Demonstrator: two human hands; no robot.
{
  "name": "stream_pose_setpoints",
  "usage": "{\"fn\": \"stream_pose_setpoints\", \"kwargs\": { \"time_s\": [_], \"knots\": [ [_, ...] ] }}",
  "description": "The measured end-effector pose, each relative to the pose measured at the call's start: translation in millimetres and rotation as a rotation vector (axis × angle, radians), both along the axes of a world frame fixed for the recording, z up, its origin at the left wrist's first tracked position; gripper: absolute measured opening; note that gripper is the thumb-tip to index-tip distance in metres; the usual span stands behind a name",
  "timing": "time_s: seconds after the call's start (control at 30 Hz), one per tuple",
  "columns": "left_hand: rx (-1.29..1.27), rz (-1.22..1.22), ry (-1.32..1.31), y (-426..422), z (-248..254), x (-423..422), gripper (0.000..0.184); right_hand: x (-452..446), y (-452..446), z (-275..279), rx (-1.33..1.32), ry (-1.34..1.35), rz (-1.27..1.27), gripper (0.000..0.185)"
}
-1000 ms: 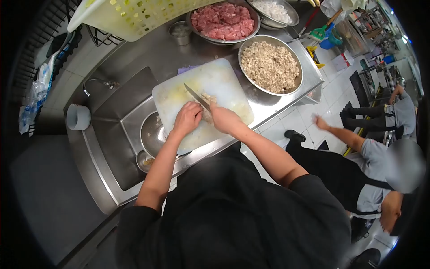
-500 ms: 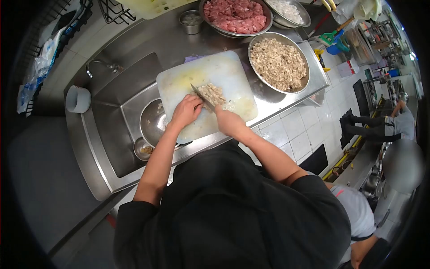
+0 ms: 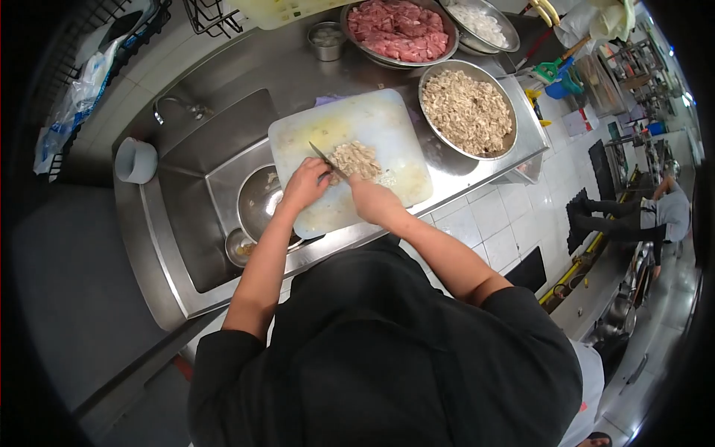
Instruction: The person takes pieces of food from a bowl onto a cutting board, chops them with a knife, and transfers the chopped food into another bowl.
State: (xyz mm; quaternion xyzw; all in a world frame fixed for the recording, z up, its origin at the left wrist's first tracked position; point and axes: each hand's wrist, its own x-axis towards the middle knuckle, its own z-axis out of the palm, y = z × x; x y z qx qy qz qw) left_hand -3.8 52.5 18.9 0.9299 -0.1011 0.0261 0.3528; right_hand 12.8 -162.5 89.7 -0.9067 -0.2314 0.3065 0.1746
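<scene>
A white cutting board point(image 3: 402, 149) with yellowish stains lies across the sink's edge. On it is a pile of pale chopped food, possibly cooked meat point(image 3: 359, 158). My right hand point(image 3: 375, 201) is closed round the handle of a knife point(image 3: 322, 155), its blade slanting up and left along the pile's left side. Close against the blade, my left hand point(image 3: 307, 185) rests on the board with fingers curled; what they press on is hidden under them.
Right of the board stands a metal bowl heaped with pale chopped pieces point(image 3: 468, 110). Behind are bowls of raw red meat point(image 3: 402, 31) and translucent white pieces point(image 3: 477, 24), plus a small metal cup point(image 3: 326, 41). A bowl point(image 3: 257, 205) sits in the sink point(image 3: 195, 231). Another person point(image 3: 670, 212) stands far right.
The knife and both hands have shifted slightly toward the board's left side. The view has moved a little. At right, the nearer person has moved mostly out of sight.
</scene>
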Motion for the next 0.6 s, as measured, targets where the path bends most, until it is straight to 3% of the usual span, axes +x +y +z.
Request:
{"fn": "stream_pose_setpoints", "kwargs": {
  "time_s": [0.07,0.2,0.27,0.47,0.6],
  "knots": [
    [0.013,-0.007,0.024,-1.0,-4.1,-0.7,0.021,-4.5,13.5,-51.1,0.13,-0.118,-0.077,0.026],
    [0.034,-0.049,0.086,11.6,-2.8,6.7,0.026,33.6,17.1,-31.6,0.172,-0.114,-0.02,0.03],
    [-0.051,-0.072,0.084,14.0,4.5,3.8,0.03,38.4,-8.7,-9.4,0.112,-0.194,-0.008,0.023],
    [-0.036,-0.062,0.144,-3.5,0.2,5.2,0.034,89.5,-82.0,-46.3,-0.086,-0.398,0.151,0.028],
    [-0.012,-0.03,0.012,-25.7,-13.7,-7.3,0.027,85.9,-57.3,-32.3,-0.089,-0.4,0.388,0.023]
  ]
}}
